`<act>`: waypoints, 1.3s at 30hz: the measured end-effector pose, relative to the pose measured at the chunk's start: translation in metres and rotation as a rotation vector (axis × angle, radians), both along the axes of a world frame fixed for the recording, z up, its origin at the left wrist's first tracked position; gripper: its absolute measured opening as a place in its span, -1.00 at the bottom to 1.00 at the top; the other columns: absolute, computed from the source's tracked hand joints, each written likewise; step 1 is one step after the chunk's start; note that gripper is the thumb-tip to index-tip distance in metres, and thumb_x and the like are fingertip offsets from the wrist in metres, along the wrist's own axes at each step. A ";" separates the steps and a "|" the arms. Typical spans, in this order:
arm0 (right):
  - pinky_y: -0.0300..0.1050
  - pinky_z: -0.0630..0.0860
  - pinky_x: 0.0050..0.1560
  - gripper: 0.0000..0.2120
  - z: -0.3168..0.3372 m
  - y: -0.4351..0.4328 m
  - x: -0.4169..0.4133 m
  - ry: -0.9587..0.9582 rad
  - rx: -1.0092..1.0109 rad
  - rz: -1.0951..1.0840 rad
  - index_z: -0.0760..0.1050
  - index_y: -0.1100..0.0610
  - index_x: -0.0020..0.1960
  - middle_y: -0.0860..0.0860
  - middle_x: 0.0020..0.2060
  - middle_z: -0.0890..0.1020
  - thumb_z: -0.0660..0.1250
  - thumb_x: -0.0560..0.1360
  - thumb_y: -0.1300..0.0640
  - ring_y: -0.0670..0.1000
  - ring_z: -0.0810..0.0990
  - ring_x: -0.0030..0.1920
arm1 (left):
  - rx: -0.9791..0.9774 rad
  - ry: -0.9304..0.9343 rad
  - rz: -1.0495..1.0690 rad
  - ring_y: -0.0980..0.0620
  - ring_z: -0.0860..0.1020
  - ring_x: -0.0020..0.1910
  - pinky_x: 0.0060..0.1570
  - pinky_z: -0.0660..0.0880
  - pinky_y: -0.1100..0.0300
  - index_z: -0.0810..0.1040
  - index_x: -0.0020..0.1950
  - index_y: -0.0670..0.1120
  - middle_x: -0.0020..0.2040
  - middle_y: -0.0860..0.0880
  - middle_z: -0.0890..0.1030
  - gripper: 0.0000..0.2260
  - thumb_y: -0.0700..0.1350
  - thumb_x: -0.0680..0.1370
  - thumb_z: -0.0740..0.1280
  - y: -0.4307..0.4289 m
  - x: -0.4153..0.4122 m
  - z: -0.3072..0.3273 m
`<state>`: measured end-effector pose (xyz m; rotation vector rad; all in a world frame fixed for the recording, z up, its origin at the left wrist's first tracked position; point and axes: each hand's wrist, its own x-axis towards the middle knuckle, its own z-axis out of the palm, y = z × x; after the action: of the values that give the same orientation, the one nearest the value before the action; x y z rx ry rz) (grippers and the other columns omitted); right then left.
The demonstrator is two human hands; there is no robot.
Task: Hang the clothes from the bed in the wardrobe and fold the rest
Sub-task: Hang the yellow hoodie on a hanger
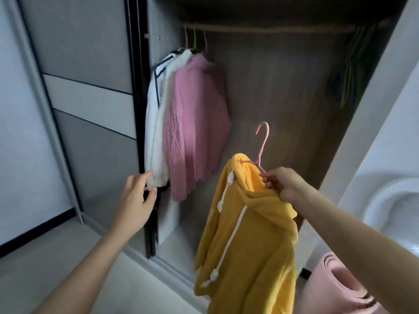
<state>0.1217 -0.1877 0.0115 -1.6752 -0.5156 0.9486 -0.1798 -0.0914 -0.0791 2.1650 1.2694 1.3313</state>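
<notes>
My right hand pinches the hanger carrying the hoodie; my slack-fingered left hand touches the white top, likely to make room.

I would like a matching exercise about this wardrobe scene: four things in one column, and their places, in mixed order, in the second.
1 yellow hoodie
2 pink sweater
3 white jacket
4 spare hangers

a left hand at its hem
b bunched at the right end of the rail
c on the hanger in the right hand
d on the rail beside the white jacket

Pairs: 1-c, 2-d, 3-a, 4-b
</notes>
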 end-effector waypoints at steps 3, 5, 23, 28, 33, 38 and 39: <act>-0.16 0.47 -0.28 -0.79 0.012 0.052 0.001 0.011 0.058 0.143 0.53 0.30 -0.25 0.11 -0.43 0.51 0.20 0.52 0.37 0.00 0.45 -0.41 | 0.013 0.023 0.004 -0.14 0.50 0.00 0.06 0.42 0.02 0.40 0.36 -0.17 0.13 -0.15 0.39 -0.62 -0.25 0.54 0.29 0.041 0.011 0.014; -0.15 0.50 -0.25 -0.78 0.017 0.081 0.003 -0.001 0.096 0.211 0.53 0.30 -0.25 0.12 -0.47 0.56 0.19 0.52 0.38 0.00 0.52 -0.42 | 0.025 0.019 0.002 -0.13 0.49 0.04 0.06 0.44 0.01 0.37 0.38 -0.14 0.17 -0.12 0.38 -0.61 -0.23 0.55 0.28 0.066 0.022 0.025; -0.27 0.55 -0.38 -0.82 0.143 0.290 0.049 -0.033 0.690 0.075 0.53 0.29 -0.26 0.05 -0.54 0.56 0.22 0.47 0.42 -0.07 0.55 -0.51 | 0.395 0.119 0.151 -0.30 0.39 0.21 0.14 0.37 -0.14 0.52 0.26 -0.21 0.21 -0.23 0.48 -0.52 0.01 0.44 0.18 0.319 0.090 0.136; -0.23 0.57 -0.38 -0.88 0.185 0.329 0.034 -0.133 0.741 -0.016 0.56 0.29 -0.19 0.08 -0.42 0.59 0.27 0.47 0.37 -0.08 0.57 -0.47 | 0.563 0.117 0.231 -0.33 0.28 0.34 0.17 0.28 -0.27 0.53 0.22 -0.21 0.32 -0.31 0.39 -0.63 -0.08 0.47 0.27 0.402 0.081 0.181; -0.09 0.58 -0.14 -0.81 0.223 0.392 0.028 -0.284 0.667 -0.146 0.55 0.29 0.07 0.14 -0.12 0.60 0.33 0.47 0.28 0.03 0.59 -0.19 | 0.619 0.072 0.297 -0.40 0.11 0.41 0.20 0.18 -0.39 0.43 0.34 -0.18 0.44 -0.37 0.17 -0.54 -0.22 0.45 0.40 0.474 0.070 0.205; -0.24 0.48 -0.47 -0.91 0.245 0.456 0.032 -0.458 0.564 -0.238 0.56 0.20 -0.06 0.06 -0.22 0.60 0.30 0.52 0.21 -0.03 0.57 -0.29 | 0.720 0.132 0.316 -0.49 0.25 0.32 0.13 0.28 -0.39 0.43 0.36 -0.16 0.45 -0.40 0.16 -0.37 -0.25 0.31 0.51 0.516 0.070 0.197; -0.24 0.47 -0.49 -0.91 0.246 0.468 0.034 -0.482 0.545 -0.246 0.56 0.18 -0.13 0.06 -0.25 0.59 0.30 0.52 0.21 -0.03 0.57 -0.31 | 0.753 0.121 0.325 -0.48 0.28 0.29 0.10 0.32 -0.37 0.43 0.35 -0.15 0.44 -0.39 0.18 -0.36 -0.25 0.29 0.51 0.520 0.071 0.194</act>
<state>0.1562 0.2800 0.2570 -1.4098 -0.7848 0.1821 -0.1091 0.4287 0.1152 2.6174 1.3519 2.1071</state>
